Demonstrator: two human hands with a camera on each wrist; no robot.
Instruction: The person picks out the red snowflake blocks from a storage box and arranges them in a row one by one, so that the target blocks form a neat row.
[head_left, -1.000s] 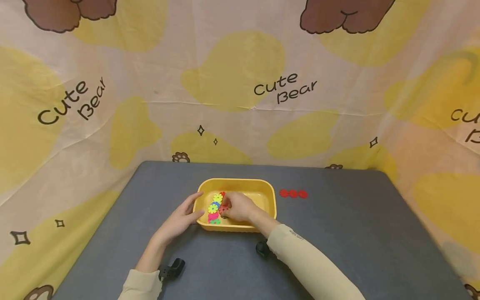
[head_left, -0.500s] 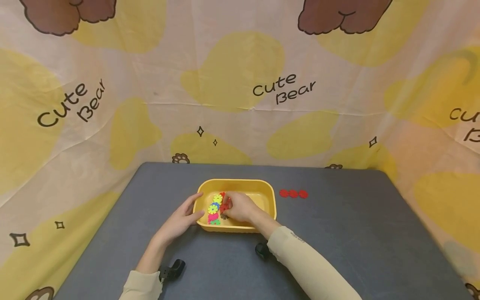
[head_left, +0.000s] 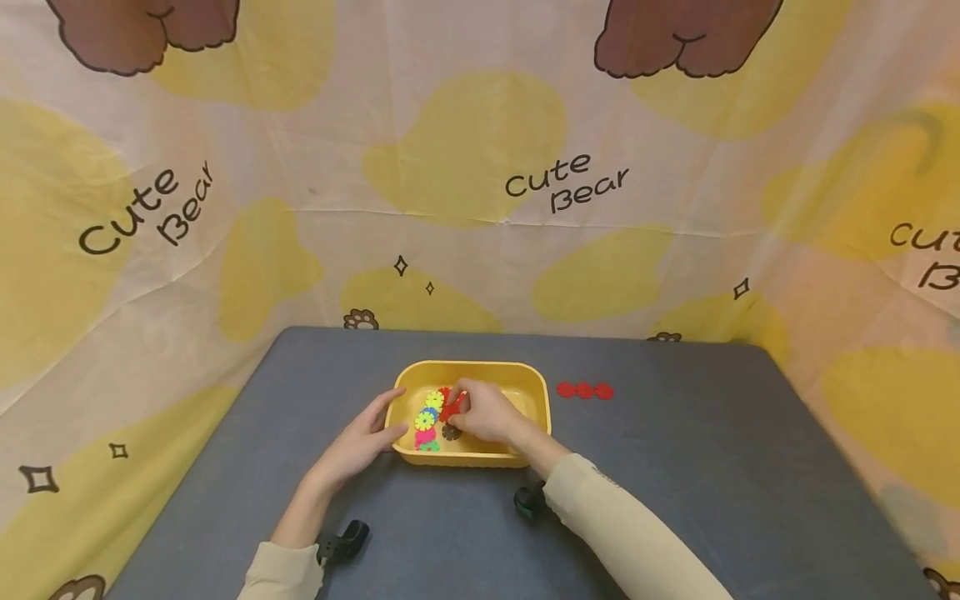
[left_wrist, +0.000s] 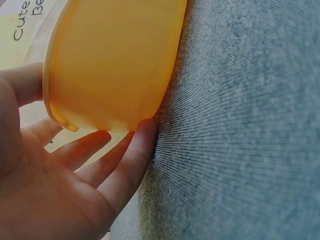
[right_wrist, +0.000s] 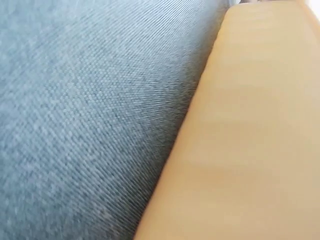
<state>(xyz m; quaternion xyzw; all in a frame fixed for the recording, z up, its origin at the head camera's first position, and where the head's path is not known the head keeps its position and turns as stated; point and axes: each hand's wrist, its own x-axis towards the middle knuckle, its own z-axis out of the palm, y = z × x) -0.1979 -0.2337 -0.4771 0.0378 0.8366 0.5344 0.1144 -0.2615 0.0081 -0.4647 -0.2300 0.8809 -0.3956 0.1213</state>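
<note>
A yellow plastic bin sits on the table, with notched snowflake discs at its left end. My left hand holds that end; in the left wrist view its fingers lie against the outside of the bin wall. Inside, my right hand pinches a red disc between thumb and fingers, which partly cover it. Yellow discs, a pink disc and a green disc lie to its left. Below the fingertips is a dark brown disc. The right wrist view shows only bin wall and tabletop.
Three red discs lie in a row on the grey table, right of the bin. A printed cloth hangs behind and at both sides. Dark wrist cameras are strapped to both wrists.
My right hand has shifted slightly within the bin, drawing back from the discs with the red one, so more of the dark brown disc shows. The left hand stays on the bin.
</note>
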